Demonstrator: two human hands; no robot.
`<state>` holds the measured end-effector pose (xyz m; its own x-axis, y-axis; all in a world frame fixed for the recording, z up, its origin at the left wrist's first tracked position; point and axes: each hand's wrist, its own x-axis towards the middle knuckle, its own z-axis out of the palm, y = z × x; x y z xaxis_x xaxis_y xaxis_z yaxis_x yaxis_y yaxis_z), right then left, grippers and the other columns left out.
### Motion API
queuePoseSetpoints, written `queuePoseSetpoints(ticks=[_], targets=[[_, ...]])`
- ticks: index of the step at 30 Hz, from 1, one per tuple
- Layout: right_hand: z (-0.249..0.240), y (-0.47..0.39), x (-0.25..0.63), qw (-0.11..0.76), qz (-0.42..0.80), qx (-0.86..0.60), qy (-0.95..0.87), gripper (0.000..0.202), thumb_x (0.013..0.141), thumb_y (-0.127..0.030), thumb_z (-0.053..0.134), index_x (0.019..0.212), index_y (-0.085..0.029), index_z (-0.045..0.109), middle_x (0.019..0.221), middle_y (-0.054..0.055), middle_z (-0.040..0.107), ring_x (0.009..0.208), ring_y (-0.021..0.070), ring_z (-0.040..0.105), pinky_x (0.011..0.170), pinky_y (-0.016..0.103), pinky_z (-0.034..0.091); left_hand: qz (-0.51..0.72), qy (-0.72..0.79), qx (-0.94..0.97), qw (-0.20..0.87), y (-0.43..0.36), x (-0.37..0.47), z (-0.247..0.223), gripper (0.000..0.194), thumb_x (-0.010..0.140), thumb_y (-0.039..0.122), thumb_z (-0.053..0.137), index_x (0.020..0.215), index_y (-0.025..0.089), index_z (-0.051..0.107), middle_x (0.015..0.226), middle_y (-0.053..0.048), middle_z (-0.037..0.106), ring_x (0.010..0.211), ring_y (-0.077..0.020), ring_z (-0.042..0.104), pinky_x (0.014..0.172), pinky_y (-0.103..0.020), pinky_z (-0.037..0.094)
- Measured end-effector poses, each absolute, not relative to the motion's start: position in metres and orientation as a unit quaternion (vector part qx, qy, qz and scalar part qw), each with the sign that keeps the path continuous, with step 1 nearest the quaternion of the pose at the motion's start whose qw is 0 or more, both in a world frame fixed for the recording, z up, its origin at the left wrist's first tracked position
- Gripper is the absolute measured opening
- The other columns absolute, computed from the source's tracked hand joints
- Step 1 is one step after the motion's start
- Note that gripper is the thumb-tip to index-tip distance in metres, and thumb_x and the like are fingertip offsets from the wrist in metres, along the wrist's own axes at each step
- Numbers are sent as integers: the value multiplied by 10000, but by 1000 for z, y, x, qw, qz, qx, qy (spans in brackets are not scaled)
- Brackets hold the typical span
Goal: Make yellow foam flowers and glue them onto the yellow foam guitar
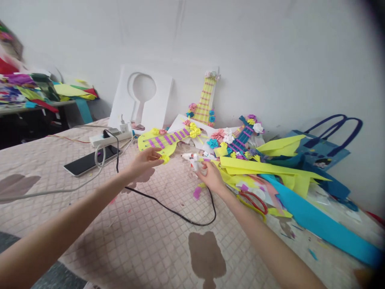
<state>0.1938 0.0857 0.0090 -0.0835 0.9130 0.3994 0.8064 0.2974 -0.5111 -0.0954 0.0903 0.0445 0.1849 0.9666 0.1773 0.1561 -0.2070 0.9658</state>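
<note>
My left hand (147, 159) is at the front edge of a yellow guitar-shaped piece (171, 146) with purple strips, its fingers closed around a small yellow paper flower (165, 159). On the right, my right hand (209, 175) has its fingers round the handle of a white glue gun (192, 157), whose nozzle points left toward the yellow piece. A black cord (177, 212) loops over the table below both hands. Yellow and pink paper flowers sit on the guitar-shaped piece.
A power strip (110, 138) and a dark tablet (90, 160) lie at left. Behind stands a white cut-out board (162, 96) beside a yellow decorated piece (205, 100). A blue decorated piece (243, 136), paper sheets, red-handled scissors (255, 200) and a blue bag (325, 152) are at right.
</note>
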Motion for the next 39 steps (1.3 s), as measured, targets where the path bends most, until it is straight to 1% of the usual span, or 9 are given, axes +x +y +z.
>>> queuePoseSetpoints(ticks=[3,5,7,12,19,24,30,35,39], targets=[[5,110,188,302,76,-602,-736,255,705,-373,656,849,-167,612,766,52,606,723,200,564,648,304,420,466,474,595,452,105,-105,49,552,626,375,745,1088,144,551,848,-44,632,760,-176,624,592,-253,446],[4,116,186,286,79,-603,-741,178,721,-348,632,711,-175,590,654,24,580,621,171,532,586,276,378,481,493,579,436,117,-114,48,572,612,386,755,1084,132,554,848,-52,637,757,-179,620,596,-256,435],[5,114,185,282,81,-599,-745,169,740,-314,599,646,-180,559,611,13,561,577,154,505,557,264,347,499,508,566,416,130,-123,46,600,604,394,762,1095,122,550,851,-55,639,769,-178,613,628,-262,428],[9,83,197,297,91,-589,-746,105,763,-274,554,742,-173,576,679,14,583,563,136,486,552,256,354,537,538,527,381,159,-140,38,684,571,395,784,1137,112,525,874,-54,637,790,-177,598,666,-265,412],[9,29,222,302,118,-599,-732,157,802,-317,529,824,-174,592,624,-16,536,521,125,452,508,245,351,567,545,469,401,180,-143,30,699,500,337,814,1101,121,531,895,-71,670,821,-208,624,626,-251,426],[10,11,228,317,147,-614,-708,170,794,-330,546,838,-173,595,617,-17,516,533,133,444,518,255,358,576,517,455,440,186,-139,24,603,580,328,781,1107,154,546,950,-80,669,834,-200,644,576,-219,419],[13,-2,231,352,197,-601,-690,218,810,-325,539,963,-178,593,779,29,619,651,167,531,605,279,421,586,489,429,483,180,-126,20,580,583,306,801,1091,154,567,930,-82,665,787,-190,662,546,-204,419],[10,-13,243,377,196,-609,-669,216,827,-372,537,903,-176,589,753,32,615,680,186,556,617,293,437,592,472,389,525,153,-107,20,522,621,266,793,1077,166,559,924,-68,664,786,-167,666,589,-210,471],[6,-19,253,401,211,-607,-653,242,827,-402,548,909,-178,587,774,39,631,688,194,577,623,303,452,584,464,351,566,122,-91,17,506,655,288,786,1082,187,535,866,-58,671,782,-179,672,608,-237,508]])
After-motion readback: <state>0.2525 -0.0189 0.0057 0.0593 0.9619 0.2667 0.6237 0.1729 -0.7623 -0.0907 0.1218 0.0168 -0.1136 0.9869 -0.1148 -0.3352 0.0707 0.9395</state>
